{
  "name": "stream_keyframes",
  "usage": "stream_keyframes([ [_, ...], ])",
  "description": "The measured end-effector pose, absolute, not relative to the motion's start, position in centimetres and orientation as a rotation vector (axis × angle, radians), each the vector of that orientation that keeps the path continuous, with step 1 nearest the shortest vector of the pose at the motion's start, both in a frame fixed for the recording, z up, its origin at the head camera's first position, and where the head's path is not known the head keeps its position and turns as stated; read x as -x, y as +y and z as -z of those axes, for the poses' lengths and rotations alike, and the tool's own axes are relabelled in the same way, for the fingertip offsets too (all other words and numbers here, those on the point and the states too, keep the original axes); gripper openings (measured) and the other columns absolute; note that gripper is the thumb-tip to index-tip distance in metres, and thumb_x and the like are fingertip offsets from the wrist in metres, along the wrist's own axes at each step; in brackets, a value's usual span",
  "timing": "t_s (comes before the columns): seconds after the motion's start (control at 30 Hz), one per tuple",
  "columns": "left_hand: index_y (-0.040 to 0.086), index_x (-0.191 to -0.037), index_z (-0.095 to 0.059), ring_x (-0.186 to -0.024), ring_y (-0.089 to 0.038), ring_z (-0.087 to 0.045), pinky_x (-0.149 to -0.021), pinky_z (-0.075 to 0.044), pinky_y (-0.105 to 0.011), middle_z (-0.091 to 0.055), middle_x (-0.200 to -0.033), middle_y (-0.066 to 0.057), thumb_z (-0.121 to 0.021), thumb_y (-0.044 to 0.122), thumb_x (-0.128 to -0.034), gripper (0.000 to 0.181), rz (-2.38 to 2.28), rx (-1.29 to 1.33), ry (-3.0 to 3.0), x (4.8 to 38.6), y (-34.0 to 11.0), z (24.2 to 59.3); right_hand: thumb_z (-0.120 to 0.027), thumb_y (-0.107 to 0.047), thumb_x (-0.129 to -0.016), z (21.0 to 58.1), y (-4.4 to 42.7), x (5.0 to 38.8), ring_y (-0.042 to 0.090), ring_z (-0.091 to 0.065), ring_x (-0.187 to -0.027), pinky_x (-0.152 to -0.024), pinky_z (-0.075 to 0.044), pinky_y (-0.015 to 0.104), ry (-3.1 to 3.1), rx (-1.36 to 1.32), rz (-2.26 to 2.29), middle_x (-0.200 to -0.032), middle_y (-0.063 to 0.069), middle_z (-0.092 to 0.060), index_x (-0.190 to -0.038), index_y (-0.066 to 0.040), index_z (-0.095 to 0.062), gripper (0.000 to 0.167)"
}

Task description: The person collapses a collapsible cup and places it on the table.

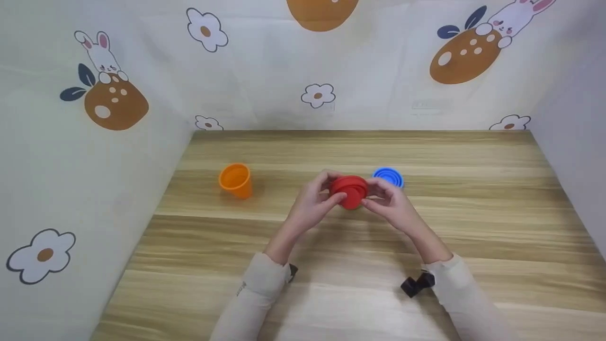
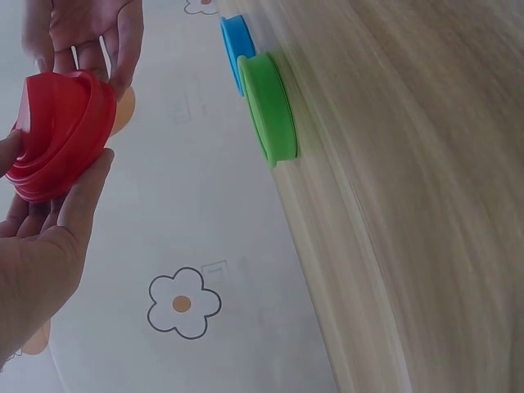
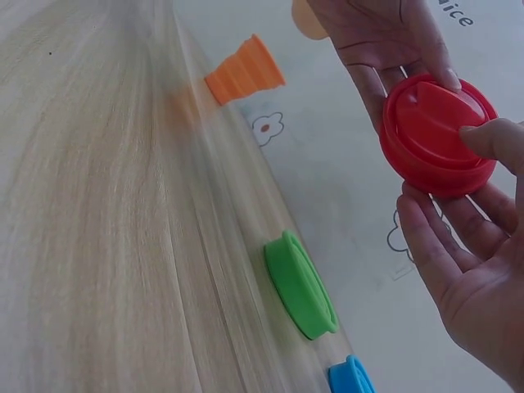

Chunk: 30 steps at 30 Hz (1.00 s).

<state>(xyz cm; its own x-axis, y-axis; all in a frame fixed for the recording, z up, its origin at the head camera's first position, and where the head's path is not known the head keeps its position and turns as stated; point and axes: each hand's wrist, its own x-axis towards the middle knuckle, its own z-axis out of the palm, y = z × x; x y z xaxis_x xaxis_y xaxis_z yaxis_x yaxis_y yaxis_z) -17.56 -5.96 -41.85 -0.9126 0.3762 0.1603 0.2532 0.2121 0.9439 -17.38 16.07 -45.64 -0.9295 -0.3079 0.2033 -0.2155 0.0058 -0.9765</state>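
– Any lettering you can read there?
– One word, "Nice" (image 3: pixel 456 13), in dark letters on the pale wall covering (image 3: pixel 327 188), seen from the right wrist.
– Where on it?
– Well apart from the bottom edge, where the covering meets the tabletop (image 1: pixel 350 293).
– And that faint mark (image 1: pixel 432 104) on the covering, above the tabletop's far edge, toward its right corner?
– Too pale to make out; I can't tell whether it's writing.

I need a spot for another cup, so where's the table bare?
The table is bare right of the blue disc, out to the right wall, and between the orange cup and the left hand. The middle is crowded: that hand and the right hand hold the red cup there, with the green disc near the blue one.
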Motion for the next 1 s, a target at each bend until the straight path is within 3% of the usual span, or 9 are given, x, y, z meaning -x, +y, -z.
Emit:
stream_keyframes([
  [0.6,0.009,-0.124,-0.056,-0.109,-0.018,-0.064,-0.092,-0.059,-0.03,-0.065,-0.119,-0.007,-0.073,0.017,-0.0906,0.038,-1.757,-0.618,2.374,17.54,-5.71,41.86,-0.065,0.011,-0.087,45.61,15.75,17.37,0.002,-0.065,-0.099,-0.087,-0.058,0.018,2.247,0.494,2.101,-0.101,-0.014,-0.067,-0.122,0.017,-0.054,0.037],
  [0.9,0.009,-0.126,-0.057,-0.107,-0.019,-0.064,-0.095,-0.058,-0.033,-0.066,-0.118,-0.008,-0.074,0.016,-0.0892,0.041,-1.706,-0.614,2.386,17.53,-5.7,42.15,-0.069,0.006,-0.087,45.64,15.88,17.2,0.004,-0.066,-0.093,-0.083,-0.058,0.017,2.332,0.496,2.06,-0.097,-0.012,-0.069,-0.121,0.014,-0.06,0.036],
  [1.0,0.012,-0.126,-0.059,-0.107,-0.018,-0.064,-0.096,-0.058,-0.031,-0.067,-0.118,-0.005,-0.075,0.021,-0.0891,0.041,-1.642,-0.598,2.404,17.5,-5.73,42.1,-0.07,0.002,-0.088,45.7,15.92,17.23,0.006,-0.067,-0.093,-0.082,-0.058,0.018,2.341,0.5,2.032,-0.099,-0.006,-0.071,-0.121,0.011,-0.062,0.036],
])
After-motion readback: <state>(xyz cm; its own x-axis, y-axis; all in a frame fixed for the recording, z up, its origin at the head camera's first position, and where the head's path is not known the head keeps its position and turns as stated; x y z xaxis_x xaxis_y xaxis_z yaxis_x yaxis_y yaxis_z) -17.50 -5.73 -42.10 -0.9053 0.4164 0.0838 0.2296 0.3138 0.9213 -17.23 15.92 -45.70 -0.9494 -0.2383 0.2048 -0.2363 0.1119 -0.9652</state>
